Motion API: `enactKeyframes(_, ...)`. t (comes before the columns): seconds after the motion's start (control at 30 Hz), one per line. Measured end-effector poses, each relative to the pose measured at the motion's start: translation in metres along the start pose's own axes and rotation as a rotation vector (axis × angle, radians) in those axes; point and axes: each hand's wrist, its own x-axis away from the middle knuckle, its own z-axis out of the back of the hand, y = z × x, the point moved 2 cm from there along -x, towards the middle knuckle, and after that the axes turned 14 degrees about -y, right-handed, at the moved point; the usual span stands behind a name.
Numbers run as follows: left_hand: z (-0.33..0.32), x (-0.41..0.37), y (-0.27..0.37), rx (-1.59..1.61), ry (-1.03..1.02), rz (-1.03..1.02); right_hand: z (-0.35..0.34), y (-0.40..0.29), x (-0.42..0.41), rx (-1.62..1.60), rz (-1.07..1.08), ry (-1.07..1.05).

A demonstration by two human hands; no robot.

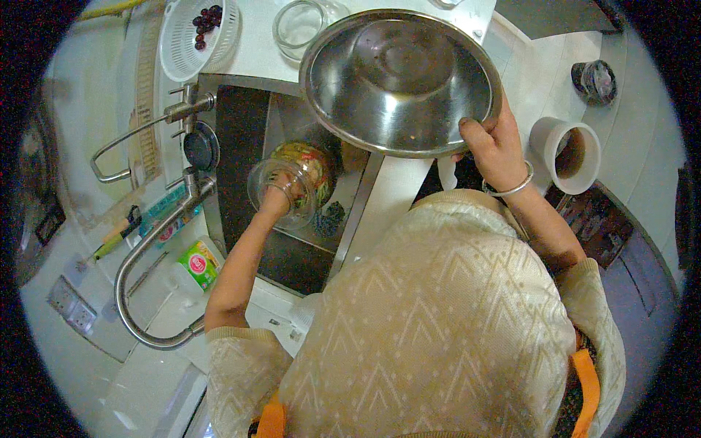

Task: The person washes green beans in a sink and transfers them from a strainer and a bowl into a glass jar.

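My right hand [495,148] grips the rim of a wide stainless steel bowl [402,71], thumb on the inner wall. The bowl is tilted and a few small specks lie on its steel. My left hand [279,197] reaches into the wide mouth of a clear jar [257,183] in the sink. Cut vegetables [304,159], greenish with some red, show through the jar's far part. The fingers of my left hand are mostly hidden by the jar wall and its contents. A dark scrubbing pad [329,219] lies beside the jar on the sink floor.
The sink [298,263] has a curved faucet [123,295] at its left. A white colander [175,49] holding dark red fruit [205,24] and a glass jar [298,27] stand on the counter beyond. A white bucket [589,142] with dark contents stands at right.
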Motion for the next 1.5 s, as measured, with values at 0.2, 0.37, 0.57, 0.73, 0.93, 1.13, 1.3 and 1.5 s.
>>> enactKeyframes(0.2, -0.003, -0.015, 0.009, 0.163, -0.538, 0.131, -0.006, 0.001, 0.009, -0.071, -0.022, 0.047)
enactKeyframes(0.37, -0.007, -0.048, -0.011, -0.694, -0.621, -0.04, -0.009, 0.001, 0.009, -0.05, -0.021, 0.09)
enactKeyframes(0.57, -0.043, -0.06, -0.03, 0.364, -0.489, 0.072, -0.008, 0.004, 0.01, -0.049, -0.006, 0.152)
enactKeyframes(0.73, -0.052, -0.061, -0.033, 0.003, -0.305, -0.064, 0.001, 0.013, 0.015, -0.02, -0.034, 0.184)
enactKeyframes(0.93, -0.038, -0.097, -0.08, -0.968, -0.292, -0.4, -0.004, -0.004, 0.022, -0.014, -0.022, 0.137)
enactKeyframes(1.13, 0.007, -0.026, -0.006, -0.666, -0.62, -0.029, 0.011, 0.005, 0.026, 0.059, 0.108, 0.14)
enactKeyframes(1.3, -0.007, -0.051, -0.03, -0.484, -0.793, -0.093, 0.006, 0.004, 0.029, 0.008, 0.015, 0.147)
enactKeyframes(1.5, -0.054, -0.127, -0.161, -0.836, -0.745, -0.51, 0.0, 0.001, 0.025, -0.042, 0.025, 0.172)
